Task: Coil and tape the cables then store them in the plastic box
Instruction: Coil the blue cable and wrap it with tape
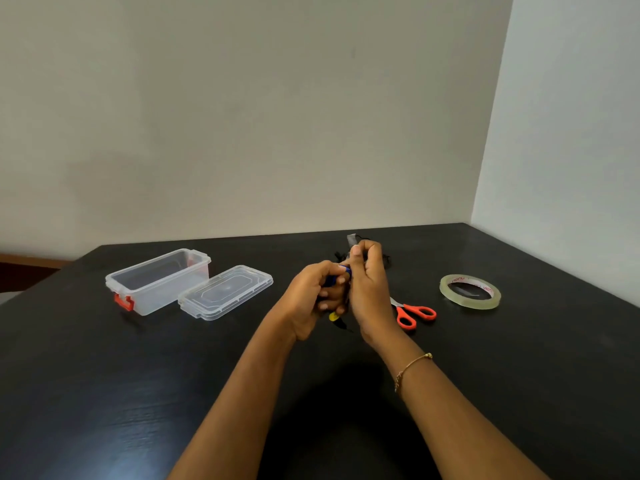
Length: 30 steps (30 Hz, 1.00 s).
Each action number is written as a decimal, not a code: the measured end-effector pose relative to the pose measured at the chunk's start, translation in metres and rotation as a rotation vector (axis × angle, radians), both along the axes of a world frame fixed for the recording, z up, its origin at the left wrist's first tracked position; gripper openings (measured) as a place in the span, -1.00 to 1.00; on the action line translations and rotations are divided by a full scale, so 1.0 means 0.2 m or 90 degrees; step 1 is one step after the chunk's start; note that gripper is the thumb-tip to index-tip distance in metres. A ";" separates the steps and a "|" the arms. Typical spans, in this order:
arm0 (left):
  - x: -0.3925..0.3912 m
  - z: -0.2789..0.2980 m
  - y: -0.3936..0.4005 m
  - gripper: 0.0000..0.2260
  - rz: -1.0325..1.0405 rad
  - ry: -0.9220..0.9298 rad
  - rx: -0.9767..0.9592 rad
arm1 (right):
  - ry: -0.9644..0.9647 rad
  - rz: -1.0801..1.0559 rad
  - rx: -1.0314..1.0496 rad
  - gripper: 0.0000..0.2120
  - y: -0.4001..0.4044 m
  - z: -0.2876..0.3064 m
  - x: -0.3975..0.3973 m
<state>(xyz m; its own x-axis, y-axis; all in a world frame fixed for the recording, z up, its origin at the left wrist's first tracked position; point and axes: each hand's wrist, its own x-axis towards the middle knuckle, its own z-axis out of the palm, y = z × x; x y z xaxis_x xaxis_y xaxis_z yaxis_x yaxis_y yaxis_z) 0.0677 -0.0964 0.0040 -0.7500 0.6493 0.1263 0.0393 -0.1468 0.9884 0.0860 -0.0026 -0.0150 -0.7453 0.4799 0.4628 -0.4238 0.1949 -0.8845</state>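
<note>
Above the black table (138, 393), my left hand (308, 299) clutched the coiled cable (334, 280) while my right hand (367, 282) pinched 1 tape strip (352, 239); wrapping it looked next.

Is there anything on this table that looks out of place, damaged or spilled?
Nothing stands out. The plastic box stands open and upright, its lid flat beside it. The scissors and tape roll lie flat. Both hands hold a cable bundle.
</note>
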 end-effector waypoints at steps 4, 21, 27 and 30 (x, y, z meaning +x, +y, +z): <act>0.03 0.01 0.02 -0.69 -0.014 -0.004 0.004 | 0.036 -0.011 -0.030 -0.81 0.00 0.00 0.00; 0.05 -0.04 0.12 -0.69 0.570 0.739 -0.238 | 0.134 0.010 -0.086 -0.84 0.01 0.02 0.00; 0.02 -0.03 0.08 -0.74 0.193 0.256 -0.103 | 0.095 -0.088 -0.004 -0.91 0.05 -0.01 -0.02; 0.00 -0.04 0.08 -0.69 0.247 0.238 -0.077 | 0.065 -0.075 0.050 -0.91 0.06 -0.01 -0.02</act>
<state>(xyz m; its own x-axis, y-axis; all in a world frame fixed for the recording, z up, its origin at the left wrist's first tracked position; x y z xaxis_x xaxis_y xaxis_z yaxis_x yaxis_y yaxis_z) 0.0677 -0.0802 -0.0038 -0.8553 0.3603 0.3724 0.4203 0.0619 0.9053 0.0817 0.0090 -0.0164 -0.6332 0.5203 0.5730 -0.4809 0.3156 -0.8180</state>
